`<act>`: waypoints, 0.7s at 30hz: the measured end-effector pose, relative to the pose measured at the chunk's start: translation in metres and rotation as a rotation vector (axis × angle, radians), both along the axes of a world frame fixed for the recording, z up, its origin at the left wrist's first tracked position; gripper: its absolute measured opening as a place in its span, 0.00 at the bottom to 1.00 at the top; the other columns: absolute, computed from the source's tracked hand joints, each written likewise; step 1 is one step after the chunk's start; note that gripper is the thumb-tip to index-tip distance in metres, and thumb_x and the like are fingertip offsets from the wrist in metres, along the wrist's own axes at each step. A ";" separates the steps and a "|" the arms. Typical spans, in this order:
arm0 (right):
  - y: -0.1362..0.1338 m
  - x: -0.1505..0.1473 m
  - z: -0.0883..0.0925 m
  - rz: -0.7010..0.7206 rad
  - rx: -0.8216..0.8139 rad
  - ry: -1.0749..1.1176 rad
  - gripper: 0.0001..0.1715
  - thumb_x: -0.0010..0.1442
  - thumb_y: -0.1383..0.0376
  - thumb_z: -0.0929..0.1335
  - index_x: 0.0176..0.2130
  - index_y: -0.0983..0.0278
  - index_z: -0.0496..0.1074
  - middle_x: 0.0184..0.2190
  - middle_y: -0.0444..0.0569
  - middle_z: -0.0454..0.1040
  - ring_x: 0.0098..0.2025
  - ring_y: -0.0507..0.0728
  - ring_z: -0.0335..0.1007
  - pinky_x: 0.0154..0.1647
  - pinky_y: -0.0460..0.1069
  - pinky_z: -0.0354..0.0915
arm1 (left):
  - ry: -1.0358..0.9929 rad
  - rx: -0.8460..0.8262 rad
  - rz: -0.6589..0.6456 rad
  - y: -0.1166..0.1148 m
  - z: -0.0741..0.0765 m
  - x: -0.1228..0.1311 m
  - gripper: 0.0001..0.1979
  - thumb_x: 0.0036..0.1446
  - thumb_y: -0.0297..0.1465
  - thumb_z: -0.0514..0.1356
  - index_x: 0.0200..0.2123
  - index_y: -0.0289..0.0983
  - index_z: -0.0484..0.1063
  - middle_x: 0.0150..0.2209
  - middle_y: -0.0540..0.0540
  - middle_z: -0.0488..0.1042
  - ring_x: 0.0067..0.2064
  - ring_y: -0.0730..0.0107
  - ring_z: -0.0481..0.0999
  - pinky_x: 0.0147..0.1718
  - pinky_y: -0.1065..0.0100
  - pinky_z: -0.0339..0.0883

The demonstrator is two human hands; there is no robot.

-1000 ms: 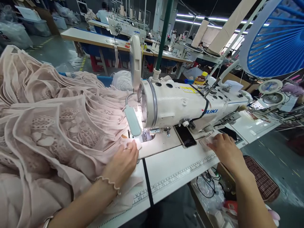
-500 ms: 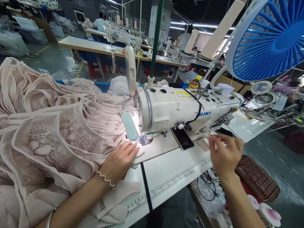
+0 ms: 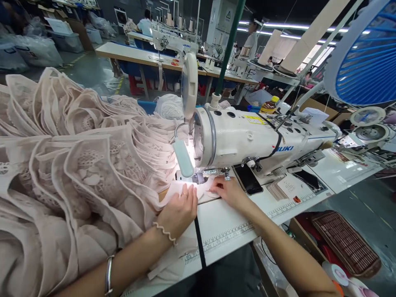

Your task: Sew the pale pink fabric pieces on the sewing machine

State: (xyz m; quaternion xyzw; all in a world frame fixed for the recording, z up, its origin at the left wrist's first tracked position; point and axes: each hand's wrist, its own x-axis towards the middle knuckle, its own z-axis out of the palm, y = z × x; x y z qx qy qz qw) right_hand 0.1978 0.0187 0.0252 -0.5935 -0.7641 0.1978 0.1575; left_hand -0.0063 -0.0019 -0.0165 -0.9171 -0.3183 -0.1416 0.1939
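A white Juki sewing machine (image 3: 232, 134) stands in front of me, its needle area lit. A pale pink fabric piece (image 3: 202, 189) lies on the machine bed by the needle area. My left hand (image 3: 179, 208) rests on this fabric with its fingers laid flat and close together. On the right, my right hand (image 3: 230, 193) pinches the fabric's edge between thumb and fingers, just below the presser area. A big heap of pale pink garments (image 3: 93, 177) with lace panels spreads across the left side, reaching my left forearm. A small pale green plate (image 3: 183, 159) hangs before the needle.
A phone (image 3: 247, 179) lies right of the needle area. Beyond it are a paper card (image 3: 289, 186) and a second dark phone (image 3: 305, 178). Printed ruler marks (image 3: 229, 236) run along the table's front. A blue fan (image 3: 365, 62) stands at upper right, a brown woven seat (image 3: 346, 241) below.
My right hand has come left from above the table's right side to the fabric at the needle area. My left hand still lies on the fabric. The view has shifted.
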 end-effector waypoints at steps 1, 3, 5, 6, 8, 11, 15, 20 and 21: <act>-0.001 0.001 0.000 0.012 0.002 -0.012 0.10 0.61 0.68 0.68 0.27 0.63 0.68 0.25 0.41 0.70 0.28 0.52 0.64 0.33 0.46 0.58 | 0.012 -0.010 -0.002 0.004 0.003 -0.002 0.20 0.59 0.15 0.49 0.52 0.22 0.72 0.50 0.26 0.75 0.51 0.47 0.76 0.41 0.57 0.74; -0.004 0.000 -0.002 0.077 0.055 -0.104 0.07 0.62 0.70 0.65 0.31 0.64 0.68 0.28 0.44 0.71 0.29 0.52 0.64 0.33 0.46 0.57 | 0.014 -0.047 -0.004 0.008 0.006 -0.004 0.20 0.59 0.15 0.49 0.52 0.20 0.71 0.51 0.24 0.74 0.53 0.48 0.75 0.48 0.54 0.71; -0.006 -0.005 -0.005 0.144 0.132 -0.219 0.06 0.62 0.72 0.63 0.34 0.64 0.68 0.33 0.48 0.71 0.31 0.54 0.64 0.33 0.47 0.57 | -0.013 -0.095 -0.006 0.007 0.003 -0.004 0.20 0.60 0.17 0.49 0.54 0.21 0.69 0.53 0.24 0.72 0.56 0.49 0.72 0.53 0.54 0.69; -0.006 -0.009 -0.007 0.155 0.159 -0.254 0.06 0.62 0.72 0.62 0.34 0.64 0.67 0.34 0.50 0.71 0.32 0.55 0.64 0.33 0.48 0.57 | -0.028 -0.111 -0.005 0.007 0.001 -0.004 0.20 0.61 0.17 0.48 0.55 0.22 0.69 0.54 0.25 0.71 0.57 0.49 0.72 0.54 0.54 0.68; -0.003 -0.017 -0.011 0.116 0.165 -0.235 0.06 0.63 0.70 0.62 0.34 0.63 0.66 0.31 0.48 0.70 0.32 0.55 0.64 0.33 0.48 0.57 | -0.050 -0.126 -0.017 0.007 -0.003 -0.006 0.21 0.62 0.18 0.48 0.56 0.24 0.68 0.56 0.28 0.71 0.58 0.51 0.71 0.55 0.55 0.68; 0.003 -0.025 -0.014 -0.005 0.097 -0.061 0.10 0.64 0.66 0.62 0.29 0.61 0.63 0.24 0.42 0.68 0.28 0.54 0.63 0.32 0.47 0.57 | -0.137 -0.162 0.008 0.013 -0.003 -0.012 0.21 0.60 0.16 0.47 0.54 0.27 0.69 0.55 0.33 0.73 0.57 0.56 0.72 0.53 0.59 0.70; 0.006 -0.028 -0.016 -0.084 0.023 0.120 0.12 0.64 0.64 0.61 0.28 0.61 0.63 0.23 0.41 0.69 0.27 0.53 0.64 0.32 0.47 0.59 | -0.330 -0.236 0.126 0.013 -0.001 -0.013 0.24 0.58 0.15 0.45 0.55 0.31 0.68 0.54 0.40 0.74 0.56 0.64 0.74 0.51 0.64 0.72; 0.005 -0.026 -0.019 -0.091 0.020 0.170 0.10 0.62 0.64 0.61 0.29 0.61 0.65 0.25 0.42 0.71 0.28 0.53 0.66 0.32 0.47 0.60 | -0.202 -0.100 0.020 -0.002 -0.003 0.000 0.23 0.58 0.15 0.45 0.52 0.29 0.71 0.54 0.40 0.75 0.57 0.57 0.73 0.52 0.61 0.70; 0.005 -0.027 -0.019 -0.093 0.024 0.169 0.10 0.62 0.64 0.61 0.29 0.61 0.65 0.24 0.42 0.71 0.28 0.53 0.66 0.32 0.47 0.60 | -0.158 -0.079 0.021 -0.004 -0.004 0.002 0.22 0.58 0.16 0.46 0.52 0.28 0.71 0.54 0.39 0.75 0.57 0.54 0.72 0.53 0.59 0.69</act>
